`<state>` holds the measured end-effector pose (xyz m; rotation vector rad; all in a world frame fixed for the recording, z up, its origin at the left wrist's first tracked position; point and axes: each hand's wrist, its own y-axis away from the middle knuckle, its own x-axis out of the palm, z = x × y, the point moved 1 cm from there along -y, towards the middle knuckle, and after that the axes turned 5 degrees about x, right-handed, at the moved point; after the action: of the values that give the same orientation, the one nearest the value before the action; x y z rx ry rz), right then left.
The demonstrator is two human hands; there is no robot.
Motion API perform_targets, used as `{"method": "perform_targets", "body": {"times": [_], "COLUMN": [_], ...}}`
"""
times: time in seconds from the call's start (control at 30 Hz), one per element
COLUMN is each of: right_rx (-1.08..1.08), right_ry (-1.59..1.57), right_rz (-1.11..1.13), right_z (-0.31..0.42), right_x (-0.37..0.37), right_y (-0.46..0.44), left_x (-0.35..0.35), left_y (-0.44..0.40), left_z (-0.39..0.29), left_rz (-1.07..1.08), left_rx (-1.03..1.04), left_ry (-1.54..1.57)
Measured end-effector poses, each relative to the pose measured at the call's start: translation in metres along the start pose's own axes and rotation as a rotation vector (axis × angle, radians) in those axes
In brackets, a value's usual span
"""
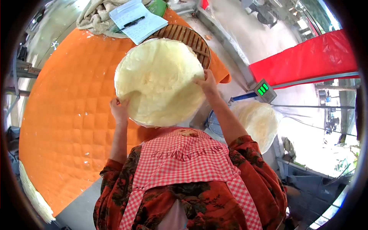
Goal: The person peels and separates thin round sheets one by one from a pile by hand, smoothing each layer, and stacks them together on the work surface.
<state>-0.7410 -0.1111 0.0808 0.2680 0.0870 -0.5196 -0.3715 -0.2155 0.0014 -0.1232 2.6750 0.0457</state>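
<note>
Between my two hands is a large, round, pale-yellow stack of thin sheets [159, 76], with slightly ragged edges. My left hand [119, 110] pinches its lower left rim, thumb on top. At the right rim, my right hand [208, 83] grips it, also with the thumb over the upper face; the fingers underneath are hidden. The stack partly covers a round slatted bamboo tray [205, 48] behind it. Whether the two touch, I cannot tell.
An orange quilted cover [69, 115] spreads over the table. An open notebook [142, 25] with a black pen [134, 21] lies at the back, beside a crumpled cloth [100, 17]. To the right are a scale display [264, 90] and another pale round stack [260, 122].
</note>
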Motion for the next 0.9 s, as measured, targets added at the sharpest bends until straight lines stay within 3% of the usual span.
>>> {"method": "perform_targets", "body": {"times": [0.07,0.17,0.27,0.3,0.33,0.37,0.43,0.47,0.53,0.6,0.73,0.8,0.9], "right_rx": [0.200,0.500,0.434,0.332,0.427,0.455,0.489,0.500,0.541,0.577,0.497,0.262,0.351], "right_ry": [-0.221,-0.311,-0.357,-0.499,-0.425,-0.489,-0.611,-0.664,-0.720,-0.736,-0.453,-0.342,-0.447], "right_rz": [0.225,0.329,0.547,0.597,0.412,0.389,0.363,0.358,0.344,0.321,0.432,0.477,0.623], "right_z": [-0.007,-0.001,-0.017,0.025,0.094,0.103,0.112,0.107,0.098,0.095,0.082,0.072,0.003], "right_x": [-0.009,-0.010,-0.011,-0.006,-0.002,0.001,0.009,0.009,0.009,0.008,-0.011,-0.036,-0.040], "right_y": [-0.005,0.009,-0.030,-0.008,0.027,0.023,-0.003,-0.017,-0.027,-0.034,-0.010,0.025,-0.009], "left_x": [-0.003,-0.007,-0.011,-0.020,-0.028,-0.040,-0.051,-0.049,-0.036,-0.014,0.002,0.010,0.013], "left_y": [-0.004,-0.002,0.002,0.018,0.027,0.034,0.059,0.081,0.139,0.145,0.114,0.101,0.086], "left_z": [0.004,-0.010,-0.006,-0.030,-0.024,-0.013,0.008,0.014,-0.076,-0.095,-0.084,-0.075,-0.084], "left_rz": [0.048,0.126,-0.019,-0.131,-0.128,-0.127,0.068,0.278,0.586,0.512,0.233,0.195,0.225], "left_rx": [-0.044,-0.155,-0.118,-0.175,-0.227,-0.274,-0.481,-0.640,-0.801,-0.683,-0.552,-0.510,-0.451], "left_ry": [-0.016,0.094,0.484,0.427,0.433,0.440,0.762,1.073,1.235,1.405,1.559,1.494,1.338]}}
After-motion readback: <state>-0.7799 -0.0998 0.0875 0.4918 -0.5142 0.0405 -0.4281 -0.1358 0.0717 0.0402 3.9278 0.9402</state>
